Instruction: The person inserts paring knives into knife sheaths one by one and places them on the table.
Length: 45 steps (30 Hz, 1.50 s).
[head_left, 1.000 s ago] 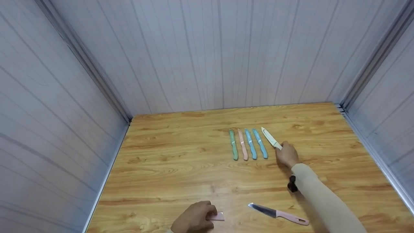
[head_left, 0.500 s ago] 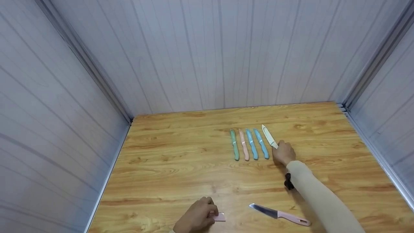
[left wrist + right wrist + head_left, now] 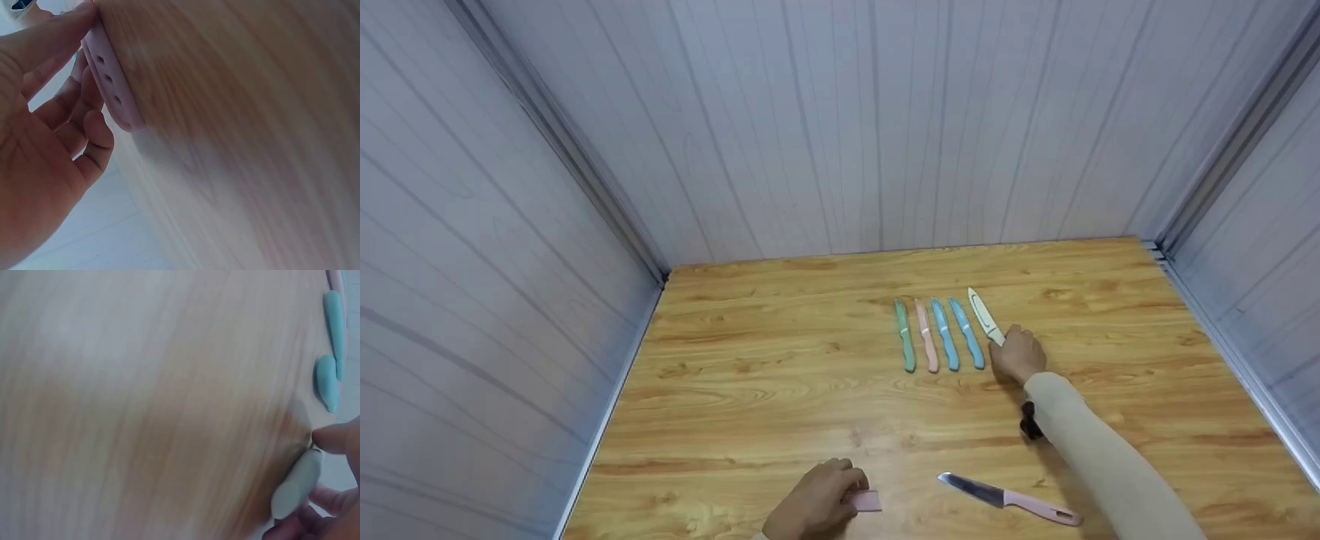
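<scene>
My right hand (image 3: 1020,355) holds the handle of a white sheathed knife (image 3: 985,315), which points away at the right end of a row of knives. In the right wrist view its rounded handle (image 3: 298,484) lies between thumb and fingers, low over the tabletop. Near the front, my left hand (image 3: 819,495) pinches a pink knife sheath (image 3: 868,501). The left wrist view shows this sheath (image 3: 115,84) with a line of small slots, partly covered by fingers. Between the hands lies an uncovered knife (image 3: 1039,507) with a pink handle, its blade pointing left.
Beside the white knife, a green knife (image 3: 905,337), a pink knife (image 3: 927,337) and two blue knives, one inner (image 3: 945,335) and one outer (image 3: 966,335), lie side by side. The wooden tabletop (image 3: 735,405) ends at pale panel walls (image 3: 840,127) behind and at both sides.
My right hand has shifted the white knife slightly forward and toward the blue knives, then nearly stopped. My left hand still pinches the pink sheath, which has tilted a little.
</scene>
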Tool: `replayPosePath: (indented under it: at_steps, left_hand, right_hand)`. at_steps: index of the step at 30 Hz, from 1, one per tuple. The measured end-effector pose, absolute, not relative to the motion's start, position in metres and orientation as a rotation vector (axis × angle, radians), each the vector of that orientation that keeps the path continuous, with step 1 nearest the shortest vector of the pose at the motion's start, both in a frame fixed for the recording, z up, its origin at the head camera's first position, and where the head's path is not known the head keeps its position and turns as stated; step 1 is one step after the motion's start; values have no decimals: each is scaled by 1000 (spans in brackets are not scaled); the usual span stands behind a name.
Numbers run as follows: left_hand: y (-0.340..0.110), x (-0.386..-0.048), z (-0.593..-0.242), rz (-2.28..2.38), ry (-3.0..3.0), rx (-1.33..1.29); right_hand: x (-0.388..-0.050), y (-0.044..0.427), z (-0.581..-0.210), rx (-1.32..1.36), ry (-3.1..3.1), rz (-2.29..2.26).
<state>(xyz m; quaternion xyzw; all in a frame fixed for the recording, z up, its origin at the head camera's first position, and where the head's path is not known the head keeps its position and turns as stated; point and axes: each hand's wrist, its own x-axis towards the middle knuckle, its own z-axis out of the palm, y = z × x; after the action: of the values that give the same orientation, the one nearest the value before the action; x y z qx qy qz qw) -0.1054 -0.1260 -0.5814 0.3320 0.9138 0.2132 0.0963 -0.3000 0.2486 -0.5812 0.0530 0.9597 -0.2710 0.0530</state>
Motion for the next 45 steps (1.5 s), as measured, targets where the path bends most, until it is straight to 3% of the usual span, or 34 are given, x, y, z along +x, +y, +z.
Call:
replayPosePath:
  at_steps: [10, 21, 30, 45]
  left_hand:
    - [-124, -107, -582, 582, 2646, 902]
    - [-128, -116, -571, 683, 2689, 833]
    - [-119, -130, -557, 751, 2770, 818]
    - [-93, -165, -525, 896, 2713, 804]
  right_hand:
    - [-273, 258, -560, 67, 2927, -864]
    - [-214, 250, -549, -326, 2998, -799]
    - [-167, 255, -554, -663, 2629, -788]
    - [-137, 262, -560, -735, 2402, -730]
